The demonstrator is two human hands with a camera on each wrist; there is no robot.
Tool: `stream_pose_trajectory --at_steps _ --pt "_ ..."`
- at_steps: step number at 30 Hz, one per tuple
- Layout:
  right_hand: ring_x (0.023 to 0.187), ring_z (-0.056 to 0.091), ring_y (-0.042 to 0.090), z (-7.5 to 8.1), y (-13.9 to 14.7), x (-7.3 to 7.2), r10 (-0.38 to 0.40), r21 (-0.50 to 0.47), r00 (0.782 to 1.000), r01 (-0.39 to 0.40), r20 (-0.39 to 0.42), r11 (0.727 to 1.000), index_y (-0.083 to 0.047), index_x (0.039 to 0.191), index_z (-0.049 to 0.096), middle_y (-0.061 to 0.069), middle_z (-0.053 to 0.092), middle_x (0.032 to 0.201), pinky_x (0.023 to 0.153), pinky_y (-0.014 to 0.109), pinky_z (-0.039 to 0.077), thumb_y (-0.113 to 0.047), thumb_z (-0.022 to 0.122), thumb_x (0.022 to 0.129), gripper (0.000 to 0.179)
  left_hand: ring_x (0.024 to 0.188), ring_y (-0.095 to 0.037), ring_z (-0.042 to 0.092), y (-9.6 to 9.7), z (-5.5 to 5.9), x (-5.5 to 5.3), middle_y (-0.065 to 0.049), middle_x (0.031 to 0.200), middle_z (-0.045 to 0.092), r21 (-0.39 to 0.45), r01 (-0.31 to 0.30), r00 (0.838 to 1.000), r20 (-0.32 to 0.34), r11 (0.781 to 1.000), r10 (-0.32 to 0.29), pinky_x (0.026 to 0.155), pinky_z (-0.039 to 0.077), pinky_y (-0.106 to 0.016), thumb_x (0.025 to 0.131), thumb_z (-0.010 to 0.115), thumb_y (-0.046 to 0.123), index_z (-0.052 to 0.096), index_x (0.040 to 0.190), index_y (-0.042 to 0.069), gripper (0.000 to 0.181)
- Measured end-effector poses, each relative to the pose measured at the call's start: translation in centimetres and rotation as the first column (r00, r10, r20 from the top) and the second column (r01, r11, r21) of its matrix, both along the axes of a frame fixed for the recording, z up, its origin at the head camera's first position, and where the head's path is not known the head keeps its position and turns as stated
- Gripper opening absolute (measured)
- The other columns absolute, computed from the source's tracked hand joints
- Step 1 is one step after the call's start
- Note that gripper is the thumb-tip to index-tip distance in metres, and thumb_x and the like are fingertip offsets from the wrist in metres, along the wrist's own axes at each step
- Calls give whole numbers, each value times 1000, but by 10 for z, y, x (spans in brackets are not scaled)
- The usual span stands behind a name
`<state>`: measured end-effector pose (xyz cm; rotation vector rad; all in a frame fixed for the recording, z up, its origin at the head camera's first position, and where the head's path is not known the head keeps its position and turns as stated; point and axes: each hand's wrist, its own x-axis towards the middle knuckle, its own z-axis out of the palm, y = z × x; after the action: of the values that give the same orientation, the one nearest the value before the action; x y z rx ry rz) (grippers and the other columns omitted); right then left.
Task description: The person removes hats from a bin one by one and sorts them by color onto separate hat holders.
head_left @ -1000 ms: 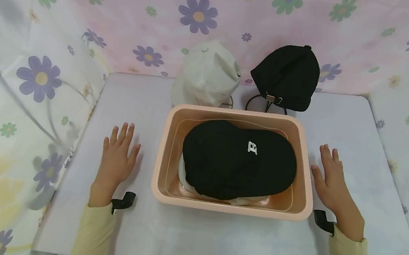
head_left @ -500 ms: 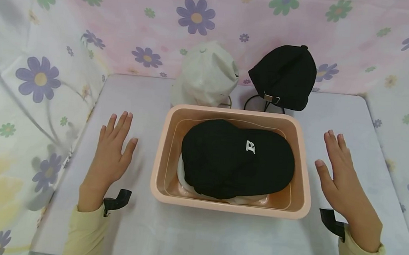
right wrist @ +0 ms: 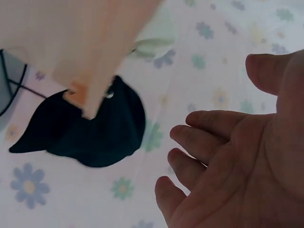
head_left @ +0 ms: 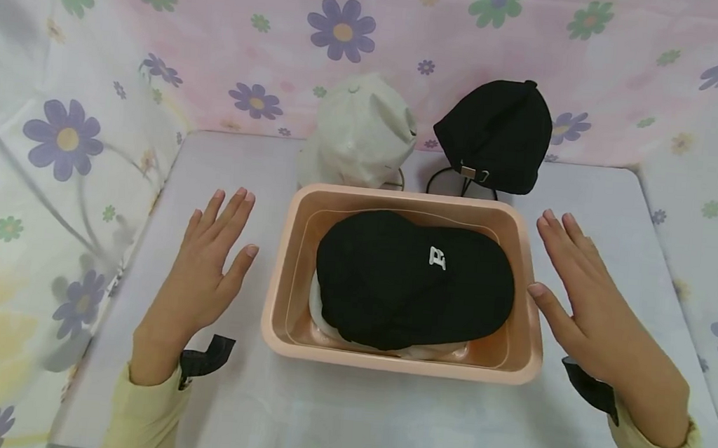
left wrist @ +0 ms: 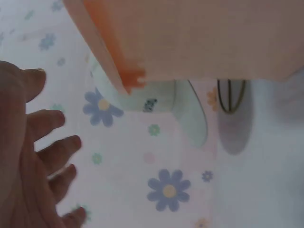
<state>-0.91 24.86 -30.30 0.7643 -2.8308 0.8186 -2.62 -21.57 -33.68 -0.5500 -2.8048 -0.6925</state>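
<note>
A peach plastic bin (head_left: 398, 365) stands in the middle of the table. On top inside it lies a black baseball cap (head_left: 392, 283) with a white letter, its brim to the right. Part of a white cap (head_left: 320, 316) shows beneath. My left hand (head_left: 206, 275) is held left of the bin, fingers straight and thumb apart, holding nothing. Over on the other side my right hand (head_left: 598, 320) has its fingers extended too, thumb tip overlapping the bin's right rim in the head view. Both wrist views show bare palms facing the bin's outer walls (left wrist: 199, 38).
Behind the bin, a white cap (head_left: 362, 133) and another black cap (head_left: 499, 136) sit raised on wire stands (head_left: 444, 181). Flower-printed cloth (head_left: 221, 44) hangs at the back and sides. The pale table (head_left: 343, 420) extends around the bin.
Both hands have risen from beside the bin and reached farther forward. Over the last half second they have turned inward and come closer to the bin. The caps have stayed in place.
</note>
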Motion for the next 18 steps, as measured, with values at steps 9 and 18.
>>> stream_pose_trajectory --at_steps 9,18 --pt "143 6 17 45 -38 -11 154 172 978 -178 145 969 -25 151 11 -5 8 156 113 32 18 -29 56 94 72 143 -22 1 24 12 15 2 156 10 -42 43 985 169 998 -35 110 5 -57 100 40 35 15 150 25 56" --pt "142 10 10 51 -86 -47 376 191 887 -431 268 882 -31 149 11 -10 11 155 109 42 27 -47 39 97 62 143 -20 1 42 9 19 5 156 8 -123 59 978 207 991 -32 110 5 -57 101 31 40 13 150 26 53"
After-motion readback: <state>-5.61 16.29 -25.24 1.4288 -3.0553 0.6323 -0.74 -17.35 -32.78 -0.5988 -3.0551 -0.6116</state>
